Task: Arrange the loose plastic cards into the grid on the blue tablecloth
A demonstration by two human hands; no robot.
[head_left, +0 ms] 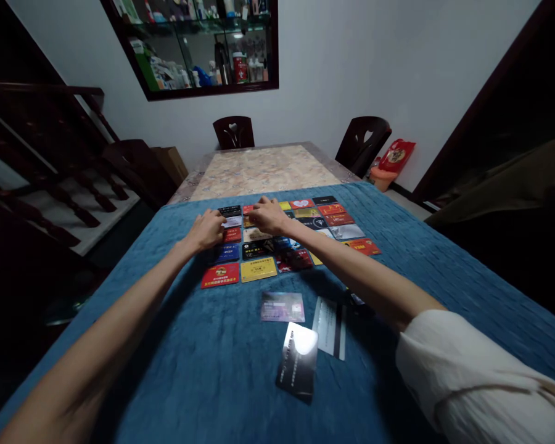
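Note:
Rows of plastic cards lie on a blue cloth. My left hand is at the left edge of the rows, its fingers curled together, fingertips at a whitish card below a black one. My right hand reaches over the second column with bent fingers pressed down among the cards; what is under the fingertips is hidden. Nearest me in the rows are a red card and a yellow card. Apart from them lie a purplish card, a silver striped card and a dark glossy card.
Another dark card is partly hidden under my right forearm. Beyond the cloth the patterned table top continues, with dark chairs around it. A red bag rests over an orange bin at the right.

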